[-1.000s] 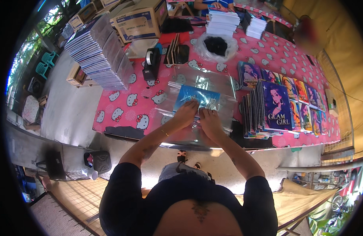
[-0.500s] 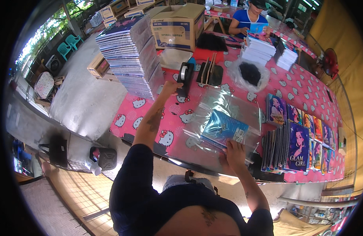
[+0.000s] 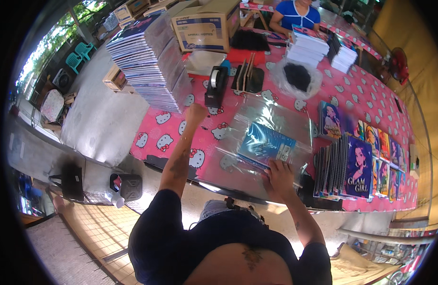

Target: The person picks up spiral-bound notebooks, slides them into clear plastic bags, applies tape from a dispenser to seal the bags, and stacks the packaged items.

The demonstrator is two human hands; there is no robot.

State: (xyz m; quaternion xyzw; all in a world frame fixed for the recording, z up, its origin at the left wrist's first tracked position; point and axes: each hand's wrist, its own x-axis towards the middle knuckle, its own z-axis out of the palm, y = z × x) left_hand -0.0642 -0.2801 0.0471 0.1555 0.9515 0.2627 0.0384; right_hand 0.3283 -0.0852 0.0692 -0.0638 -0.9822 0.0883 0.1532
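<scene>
A blue spiral notebook (image 3: 264, 142) lies on clear plastic sleeves (image 3: 257, 111) near the table's front edge, with plastic around it. My right hand (image 3: 279, 175) rests on its lower right corner, fingers stretched flat. My left hand (image 3: 196, 115) hovers over the table, just below a black tape dispenser (image 3: 216, 86) and apart from it. Its fingers are closed in a pinch; whatever they hold is too small to make out. Beside that hand rises a tall stack of plastic-wrapped spiral notebooks (image 3: 148, 66).
Several colourful spiral notebooks (image 3: 357, 166) stand in rows at the right. Behind are a wooden divider block (image 3: 247, 76), a plastic bag with black contents (image 3: 297, 78), a white book stack (image 3: 307, 47) and a cardboard box (image 3: 202, 31). Across the table sits a person in blue (image 3: 297, 16).
My left hand has come off the tape dispenser toward me and slightly left. The right hand stays on the notebook. The view has tilted a little.
</scene>
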